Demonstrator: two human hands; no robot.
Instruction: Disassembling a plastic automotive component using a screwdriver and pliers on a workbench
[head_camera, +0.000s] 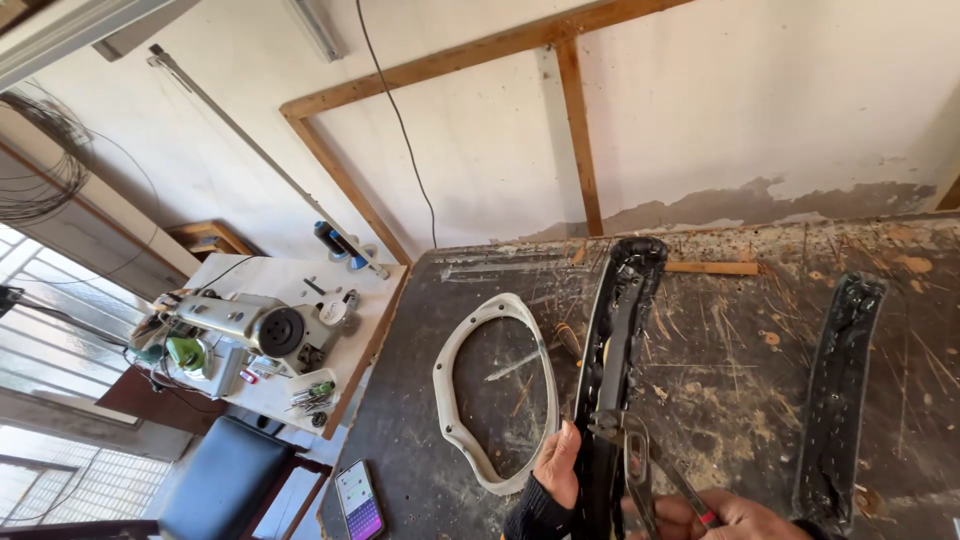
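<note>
On scratched workbench (740, 360), hands clamp pliers (640, 465) onto black strip (612, 350).

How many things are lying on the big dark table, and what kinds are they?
Black strips: 2, one held by the left hand, one lying to the right
White ring: 1
Pliers in the right hand: 1
Wooden stick: 1
Phone at the table edge: 1
Total: 6

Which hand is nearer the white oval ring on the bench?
Left. The left hand grips the black strip right beside the white ring; the right hand holds pliers farther away.
</note>
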